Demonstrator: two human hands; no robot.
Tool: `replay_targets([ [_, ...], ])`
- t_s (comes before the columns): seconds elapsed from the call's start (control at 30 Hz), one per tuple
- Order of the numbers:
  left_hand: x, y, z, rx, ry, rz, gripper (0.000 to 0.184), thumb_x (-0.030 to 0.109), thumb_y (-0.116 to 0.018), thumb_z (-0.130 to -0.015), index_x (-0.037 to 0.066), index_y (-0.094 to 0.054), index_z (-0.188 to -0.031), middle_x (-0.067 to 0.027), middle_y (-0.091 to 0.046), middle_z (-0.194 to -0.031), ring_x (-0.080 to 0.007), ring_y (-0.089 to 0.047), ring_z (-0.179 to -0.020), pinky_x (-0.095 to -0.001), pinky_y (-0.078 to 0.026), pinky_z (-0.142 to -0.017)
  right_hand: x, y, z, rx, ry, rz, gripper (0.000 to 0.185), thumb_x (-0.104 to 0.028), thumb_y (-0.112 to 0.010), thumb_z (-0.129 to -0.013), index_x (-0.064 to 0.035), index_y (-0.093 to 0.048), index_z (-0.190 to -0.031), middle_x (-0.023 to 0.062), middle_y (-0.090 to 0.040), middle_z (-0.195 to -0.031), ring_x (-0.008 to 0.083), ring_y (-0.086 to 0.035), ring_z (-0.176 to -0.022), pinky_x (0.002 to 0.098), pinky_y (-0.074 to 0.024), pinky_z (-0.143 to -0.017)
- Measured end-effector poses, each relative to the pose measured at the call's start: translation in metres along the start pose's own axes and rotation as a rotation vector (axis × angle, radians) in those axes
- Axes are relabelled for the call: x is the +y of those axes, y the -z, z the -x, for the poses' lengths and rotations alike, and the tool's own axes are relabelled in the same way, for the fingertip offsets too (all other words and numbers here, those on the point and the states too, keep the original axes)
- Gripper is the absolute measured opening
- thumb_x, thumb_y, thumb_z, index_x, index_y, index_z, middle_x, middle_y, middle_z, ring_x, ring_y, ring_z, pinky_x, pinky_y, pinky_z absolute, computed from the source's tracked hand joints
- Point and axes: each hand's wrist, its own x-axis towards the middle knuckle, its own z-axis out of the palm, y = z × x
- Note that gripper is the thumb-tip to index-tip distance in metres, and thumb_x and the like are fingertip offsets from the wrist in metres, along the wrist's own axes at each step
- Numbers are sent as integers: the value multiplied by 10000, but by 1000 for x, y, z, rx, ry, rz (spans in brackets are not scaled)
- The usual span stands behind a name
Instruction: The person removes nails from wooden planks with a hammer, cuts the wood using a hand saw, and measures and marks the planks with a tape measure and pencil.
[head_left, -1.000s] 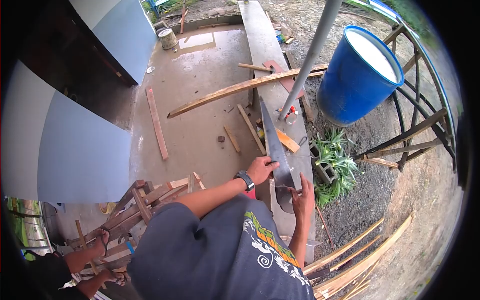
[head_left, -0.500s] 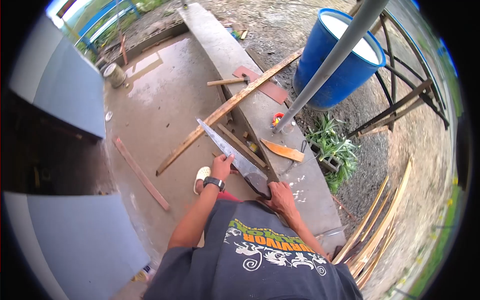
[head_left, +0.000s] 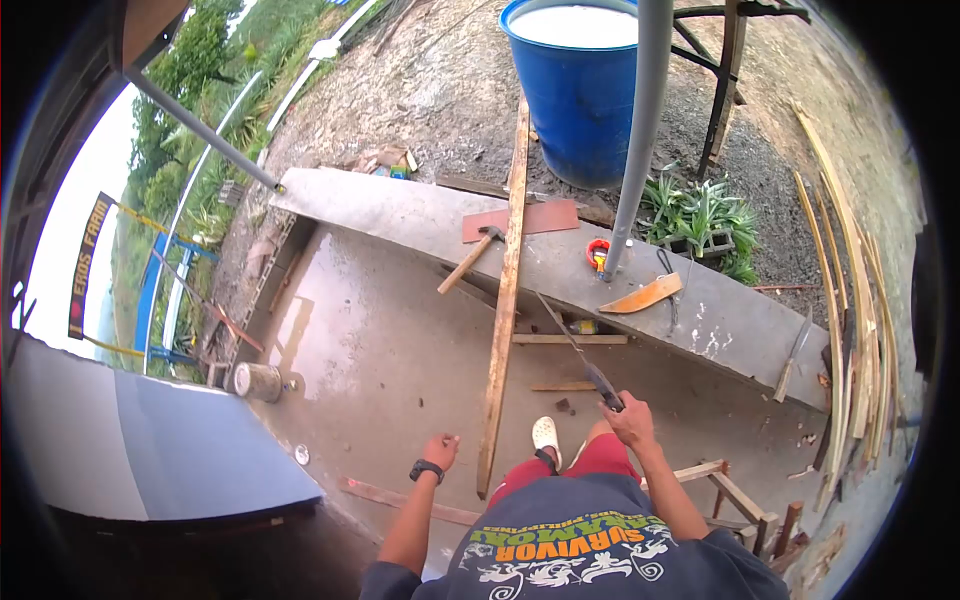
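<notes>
My right hand [head_left: 630,420] is closed around the dark handle of a handsaw [head_left: 570,342]. The saw's blade appears nearly edge-on, pointing up towards the concrete ledge [head_left: 400,212]. A long wooden plank [head_left: 503,330] rests across that ledge, its near end reaching down between my two hands. Left of the plank is my left hand [head_left: 441,452], fingers curled and holding nothing, with a dark watch [head_left: 427,468] on the wrist. On the ledge lie a hammer [head_left: 468,262], a reddish flat board [head_left: 550,217] and an orange-brown sheath [head_left: 643,293].
A blue barrel [head_left: 575,110] stands beyond the ledge, behind a grey pole [head_left: 640,150]. Long wood strips [head_left: 845,300] lie at right, near a wooden frame [head_left: 738,495]. A bucket [head_left: 258,382] sits at left. Short wood pieces [head_left: 570,339] lie below the ledge.
My left hand has let go of the saw blade and moved left, away from it. The saw has turned edge-on in my right hand. The view has swung round and shows more at left.
</notes>
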Motion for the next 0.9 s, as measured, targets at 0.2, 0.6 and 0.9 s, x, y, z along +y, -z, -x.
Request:
replay_targets([
  [0.2,-79,-6,65,48,223,444,464,351,-664,-980,-33,-640,-1238,-122,-755,-862,-183,-734,-755,-302,-569,-639,18,2,-2,-143,-126,137,499,-528,-707,-849,-43,-679,-965,254,-701,-842,462,-676,-864,523,-526,-767],
  [0.6,-137,-127,250,-137,664,427,422,331,-592,-1000,12,-610,-1276,-156,-754,-934,-237,-729,-804,-406,-585,-659,117,66,-35,-387,-19,272,545,-555,-665,-890,-16,-661,-970,255,-694,-960,463,-650,-941,526,-521,-840],
  [0.9,12,-126,236,-313,556,340,411,353,-606,-999,8,-637,-1220,-136,-738,-970,-215,-699,-867,-382,-564,-731,176,144,-36,-457,-195,229,606,-616,-621,-891,-38,-687,-1061,242,-716,-930,427,-681,-956,515,-518,-906],
])
